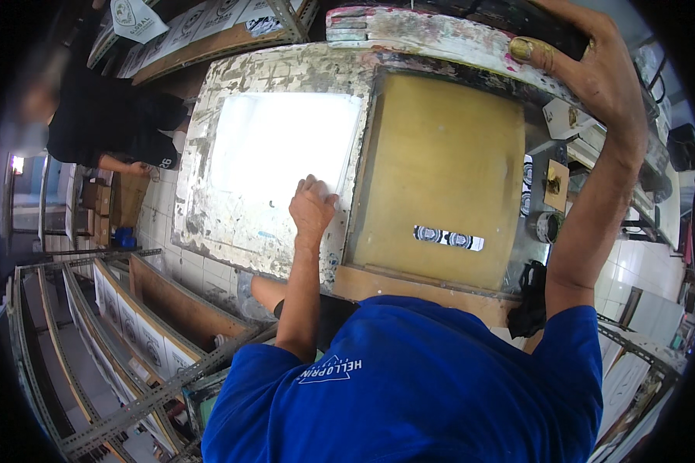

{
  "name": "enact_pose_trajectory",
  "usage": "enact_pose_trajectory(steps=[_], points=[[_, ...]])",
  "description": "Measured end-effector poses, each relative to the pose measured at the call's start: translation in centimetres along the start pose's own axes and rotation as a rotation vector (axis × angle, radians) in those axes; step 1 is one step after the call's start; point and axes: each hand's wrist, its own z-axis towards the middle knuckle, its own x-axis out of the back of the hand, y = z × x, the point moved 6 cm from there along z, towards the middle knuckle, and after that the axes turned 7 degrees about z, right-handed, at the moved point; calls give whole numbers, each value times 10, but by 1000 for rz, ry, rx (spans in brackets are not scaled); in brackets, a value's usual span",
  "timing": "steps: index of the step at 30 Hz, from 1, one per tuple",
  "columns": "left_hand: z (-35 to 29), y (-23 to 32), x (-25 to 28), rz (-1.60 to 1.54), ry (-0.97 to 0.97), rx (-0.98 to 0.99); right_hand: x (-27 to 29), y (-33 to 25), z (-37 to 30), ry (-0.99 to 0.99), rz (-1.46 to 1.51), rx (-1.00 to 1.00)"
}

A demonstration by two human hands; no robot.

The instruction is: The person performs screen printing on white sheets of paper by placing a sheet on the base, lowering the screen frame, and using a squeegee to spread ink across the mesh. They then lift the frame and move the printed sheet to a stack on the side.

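A stack of white sheets (286, 139) lies on a paint-flecked board at centre left. My left hand (313, 208) is at its near right corner, fingers curled together on the sheet edge. To the right of the board is a framed yellow-tan screen (448, 154), with a black-and-white printed strip (449, 238) on its near part. My right hand (594, 73) reaches to the far right, its stained thumb pressed on a paint-streaked bar (432, 29) behind the screen. The other fingers of that hand run past the top of the picture.
Right of the screen stand an ink pot (548, 226) and a small stained card (556, 185). Metal racks (131, 332) with panels fill the lower left. Another person in dark clothes (116, 116) stands at the far left. A wooden shelf (201, 46) is behind the board.
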Motion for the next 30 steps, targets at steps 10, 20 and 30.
enact_pose_trajectory(steps=[10, 20, 30], points=[[-8, 11, -6, 80, 222, 37, 0, 3, -2, -4, 8, -23], [16, 3, -21, 86, 50, 189, 0, 13, 0, -40, 73, -73], [16, -44, -8, -569, 45, 530, -1, -8, -3, 22, -91, -13]])
